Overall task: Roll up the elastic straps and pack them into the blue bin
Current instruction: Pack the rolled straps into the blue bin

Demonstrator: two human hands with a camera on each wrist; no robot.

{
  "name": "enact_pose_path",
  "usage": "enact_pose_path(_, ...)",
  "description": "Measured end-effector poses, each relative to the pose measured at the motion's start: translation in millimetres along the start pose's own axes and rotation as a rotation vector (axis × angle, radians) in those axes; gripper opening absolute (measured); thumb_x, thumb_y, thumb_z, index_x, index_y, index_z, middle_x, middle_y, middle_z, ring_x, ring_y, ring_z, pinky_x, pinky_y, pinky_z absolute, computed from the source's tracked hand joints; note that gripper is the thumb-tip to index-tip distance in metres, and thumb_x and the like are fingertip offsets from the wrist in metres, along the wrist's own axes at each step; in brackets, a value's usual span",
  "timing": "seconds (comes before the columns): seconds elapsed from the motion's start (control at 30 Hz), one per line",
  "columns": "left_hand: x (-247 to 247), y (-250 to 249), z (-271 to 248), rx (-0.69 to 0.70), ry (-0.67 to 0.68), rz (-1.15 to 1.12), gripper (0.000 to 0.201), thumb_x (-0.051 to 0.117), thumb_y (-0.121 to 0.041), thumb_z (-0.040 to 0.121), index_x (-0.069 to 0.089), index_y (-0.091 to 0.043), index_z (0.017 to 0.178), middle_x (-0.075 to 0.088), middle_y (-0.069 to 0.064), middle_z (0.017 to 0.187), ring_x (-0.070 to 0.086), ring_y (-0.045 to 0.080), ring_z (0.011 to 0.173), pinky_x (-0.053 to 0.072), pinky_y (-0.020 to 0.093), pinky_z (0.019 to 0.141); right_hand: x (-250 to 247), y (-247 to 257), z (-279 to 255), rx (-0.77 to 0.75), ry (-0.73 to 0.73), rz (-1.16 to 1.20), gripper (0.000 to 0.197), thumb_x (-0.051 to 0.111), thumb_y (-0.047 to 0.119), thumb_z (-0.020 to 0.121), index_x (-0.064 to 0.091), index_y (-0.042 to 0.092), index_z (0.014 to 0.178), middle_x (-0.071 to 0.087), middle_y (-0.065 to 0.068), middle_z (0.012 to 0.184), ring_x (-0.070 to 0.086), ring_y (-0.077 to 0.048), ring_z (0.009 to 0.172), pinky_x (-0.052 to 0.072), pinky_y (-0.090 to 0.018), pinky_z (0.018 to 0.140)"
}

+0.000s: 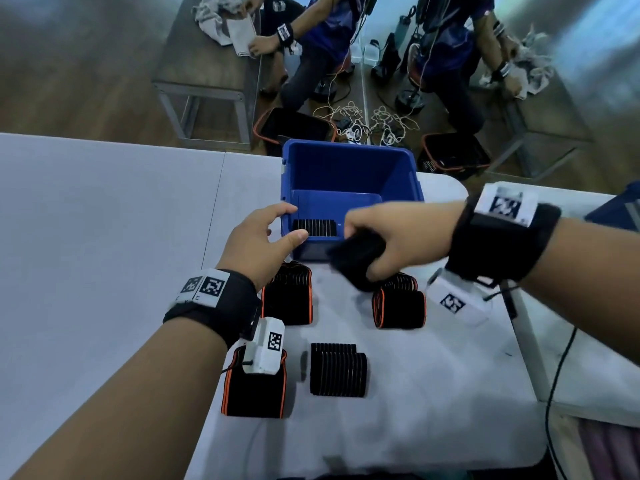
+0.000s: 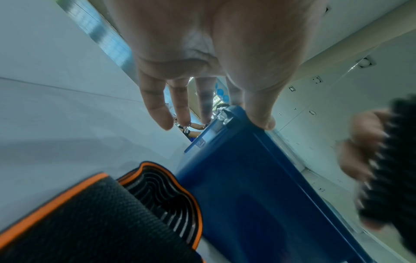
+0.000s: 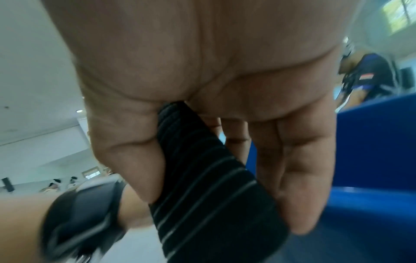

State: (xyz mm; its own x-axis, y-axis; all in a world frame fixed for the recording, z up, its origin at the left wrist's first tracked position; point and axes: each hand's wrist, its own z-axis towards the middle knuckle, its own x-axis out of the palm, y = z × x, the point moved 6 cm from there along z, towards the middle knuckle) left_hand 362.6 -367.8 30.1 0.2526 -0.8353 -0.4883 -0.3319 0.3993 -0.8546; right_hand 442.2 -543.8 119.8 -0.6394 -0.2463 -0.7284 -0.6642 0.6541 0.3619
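Head view: blue bin (image 1: 349,168) is set at the white table's (image 1: 104,220) far edge, one rolled strap (image 1: 314,227) inside at the near wall; four rolls (image 1: 337,370) are laid just before it. Left hand (image 1: 258,242) is spread loosely at the bin's near-left corner. Left wrist view: thumb (image 2: 262,113) is seen at the bin rim (image 2: 238,113), fingers straight, nothing held. Right wrist view: right hand (image 3: 202,89) is clamped on a black striped roll (image 3: 209,195) beside the bin wall (image 3: 378,142).

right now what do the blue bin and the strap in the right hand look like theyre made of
Blue bin: probably moulded plastic; smooth, uniform walls with a soft sheen.
Strap gripped by the right hand: looks like woven elastic fabric; matte black, ribbed with thin pale lines.
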Motion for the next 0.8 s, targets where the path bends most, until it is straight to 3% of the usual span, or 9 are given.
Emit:
enact_pose_path(0.13,-0.9,-1.1,-0.1,-0.010,-0.001,-0.022,0.041,0.069,-0.044,0.091,0.058,-0.043,0.130,0.054,-0.011,0.142,0.055,0.018,0.120,0.041,0.030,0.091,-58.8,-16.5,26.0,0.095,-0.088,-0.037,0.041,0.076,0.023,0.071,0.053,0.028,0.104,0.064,0.004,0.092,0.063,-0.018,0.082,0.055,-0.038,0.071)
enact_pose_path(0.27,-2.1,-1.7,-0.6,-0.006,-0.005,-0.023,0.040,0.070,-0.043,0.090,0.059,-0.043,0.129,0.054,-0.013,0.140,0.056,0.017,0.118,0.041,0.028,0.090,-79.7,-24.7,85.4,0.158,-0.113,-0.105,0.043,0.076,0.023,0.066,0.059,0.022,0.105,0.069,-0.004,0.098,0.068,-0.025,0.086,0.060,-0.044,0.080)
enact_pose_path(0.4,-2.6,-1.8,-0.3,-0.001,-0.007,-0.036,0.038,0.071,-0.040,0.090,0.060,-0.042,0.127,0.054,-0.019,0.133,0.055,0.013,0.116,0.040,0.025,0.090,-69.1,-30.5,145.5,0.203,-0.086,-0.281,0.042,0.084,0.021,0.072,0.068,0.009,0.109,0.071,-0.009,0.105,0.067,-0.028,0.094,0.054,-0.033,0.076)
enact_pose_path(0.57,-1.4,1.8,1.2,0.003,-0.007,-0.057,0.039,0.072,-0.040,0.089,0.061,-0.043,0.126,0.052,-0.025,0.123,0.053,0.008,0.115,0.041,0.025,0.092,-47.2,-50.1,203.5,0.249,0.012,-0.423,0.050,0.085,0.032,0.069,0.070,0.014,0.113,0.074,-0.005,0.100,0.071,-0.028,0.089,0.060,-0.043,0.081)
enact_pose_path(0.7,-1.9,0.9,1.8,0.019,-0.016,-0.061,0.039,0.072,-0.038,0.089,0.061,-0.042,0.126,0.052,-0.026,0.121,0.052,0.003,0.114,0.041,0.024,0.096,-34.2,-50.2,225.0,0.249,0.109,-0.481,0.035,0.079,0.027,0.078,0.070,0.014,0.109,0.073,-0.005,0.099,0.070,-0.028,0.090,0.059,-0.042,0.083)
enact_pose_path(0.8,-2.4,0.2,2.0,0.026,-0.017,-0.053,0.040,0.071,-0.039,0.089,0.060,-0.041,0.127,0.051,-0.029,0.119,0.051,0.000,0.113,0.040,0.024,0.098,-33.4,-51.6,237.1,0.277,0.136,-0.532,0.020,0.069,0.029,0.074,0.073,0.018,0.090,0.074,-0.005,0.085,0.072,-0.030,0.079,0.061,-0.046,0.079)
